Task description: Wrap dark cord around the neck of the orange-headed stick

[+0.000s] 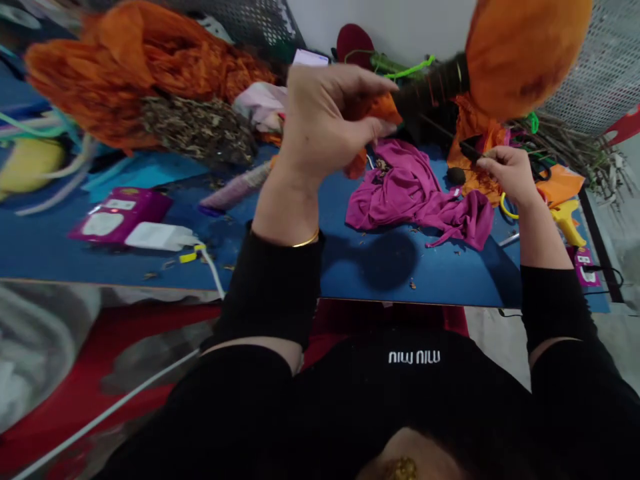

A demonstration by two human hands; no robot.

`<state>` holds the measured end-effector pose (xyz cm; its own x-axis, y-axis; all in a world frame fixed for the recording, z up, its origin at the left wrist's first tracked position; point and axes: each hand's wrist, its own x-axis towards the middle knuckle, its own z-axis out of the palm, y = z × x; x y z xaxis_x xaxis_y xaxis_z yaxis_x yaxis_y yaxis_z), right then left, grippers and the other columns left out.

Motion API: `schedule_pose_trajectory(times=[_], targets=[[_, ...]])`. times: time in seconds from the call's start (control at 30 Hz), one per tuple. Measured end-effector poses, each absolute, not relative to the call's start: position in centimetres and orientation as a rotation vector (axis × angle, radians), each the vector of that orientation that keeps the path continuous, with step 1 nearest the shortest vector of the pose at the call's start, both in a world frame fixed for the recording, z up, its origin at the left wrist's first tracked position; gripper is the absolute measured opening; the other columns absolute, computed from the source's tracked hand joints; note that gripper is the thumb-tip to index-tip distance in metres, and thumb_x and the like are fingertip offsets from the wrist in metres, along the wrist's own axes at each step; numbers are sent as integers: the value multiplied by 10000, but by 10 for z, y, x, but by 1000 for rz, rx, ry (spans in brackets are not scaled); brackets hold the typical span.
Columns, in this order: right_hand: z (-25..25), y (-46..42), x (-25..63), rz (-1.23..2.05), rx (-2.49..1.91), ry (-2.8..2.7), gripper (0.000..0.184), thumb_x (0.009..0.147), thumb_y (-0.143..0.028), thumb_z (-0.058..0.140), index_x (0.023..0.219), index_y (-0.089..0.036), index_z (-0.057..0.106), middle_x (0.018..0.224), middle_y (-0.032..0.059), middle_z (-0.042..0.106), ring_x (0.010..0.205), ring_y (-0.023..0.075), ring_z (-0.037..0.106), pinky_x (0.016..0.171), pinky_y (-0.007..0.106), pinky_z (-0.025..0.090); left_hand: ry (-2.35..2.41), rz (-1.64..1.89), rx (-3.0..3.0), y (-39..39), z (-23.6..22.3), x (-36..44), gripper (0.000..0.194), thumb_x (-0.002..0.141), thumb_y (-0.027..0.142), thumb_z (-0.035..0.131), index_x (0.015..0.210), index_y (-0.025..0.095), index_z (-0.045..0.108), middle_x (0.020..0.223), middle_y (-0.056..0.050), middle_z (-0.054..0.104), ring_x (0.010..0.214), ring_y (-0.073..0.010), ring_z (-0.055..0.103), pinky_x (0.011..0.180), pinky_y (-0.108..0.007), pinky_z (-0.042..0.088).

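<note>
My left hand (327,123) is closed on the lower end of an orange fabric bundle with a round, ball-like head (527,57). A dark wrapping (433,87) binds the bundle's narrow neck, just beyond my left fingertips. From that neck a thin dark strand (443,128) runs taut down to the right. My right hand (510,172) pinches a small dark piece (471,151) at the strand's other end; its exact kind is unclear. Below the hands, a magenta cloth (400,193) lies crumpled on the blue table (360,267).
Crumpled orange fabric (145,60) and a brown dried clump (200,130) are at the back left. A purple box (125,213) lies beside a white plug (160,235). To the right are a yellow glue gun (567,223) and a pile of twigs (595,157).
</note>
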<state>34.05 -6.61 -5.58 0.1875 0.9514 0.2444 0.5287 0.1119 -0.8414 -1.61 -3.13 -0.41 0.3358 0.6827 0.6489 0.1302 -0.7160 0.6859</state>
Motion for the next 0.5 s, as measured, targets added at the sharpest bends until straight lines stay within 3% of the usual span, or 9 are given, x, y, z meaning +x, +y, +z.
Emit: schedule_pose_trajectory(times=[0.07, 0.17, 0.27, 0.33, 0.4, 0.5], targets=[[-50, -79, 348, 437, -1677, -1576, 263, 794, -236, 793, 621, -222, 596, 584, -52, 497, 600, 113, 383, 669, 320, 357, 635, 1537, 2068, -21, 6, -21, 223, 964, 313, 905, 1180, 295, 853, 1066, 148, 852, 802, -65, 681, 725, -312, 673], [-46, -86, 359, 221, -1840, -1567, 221, 824, -292, 746, 661, -227, 613, 636, -23, 533, 646, 149, 456, 726, 343, 419, 374, 1821, 2090, -8, 18, -32, 283, 944, 169, 898, 1195, 295, 868, 1032, 162, 849, 784, -63, 736, 637, -238, 644], [-54, -80, 360, 100, -1973, -1470, 98, 847, -297, 703, 809, -210, 726, 746, 18, 655, 733, 196, 579, 791, 359, 491, 242, 1897, 2163, -7, 25, -44, 390, 938, 17, 741, 1267, 188, 860, 1189, 127, 838, 1107, -181, 797, 953, -318, 696], [-64, -74, 356, 112, -2022, -1465, 179, 850, -299, 690, 956, -194, 789, 863, 55, 749, 827, 232, 664, 847, 369, 535, 218, 1900, 2222, -15, 29, -48, 361, 974, 142, 732, 1312, 215, 836, 1157, 118, 839, 1085, -194, 770, 966, -375, 694], [-73, -70, 350, 185, -2058, -1467, 236, 837, -304, 709, 1021, -195, 809, 944, 79, 798, 924, 262, 718, 915, 386, 559, 121, 1802, 2403, -27, 29, -47, 416, 869, 295, 873, 1282, 263, 826, 1012, 130, 817, 1210, -234, 690, 985, -392, 687], [-80, -64, 343, 275, -2106, -1377, 79, 802, -289, 743, 828, -217, 761, 813, 73, 775, 948, 291, 743, 934, 409, 575, -33, 1637, 2673, -46, 26, -34, 411, 727, 390, 957, 1104, 290, 829, 827, 115, 738, 1361, -254, 593, 1027, -382, 669]])
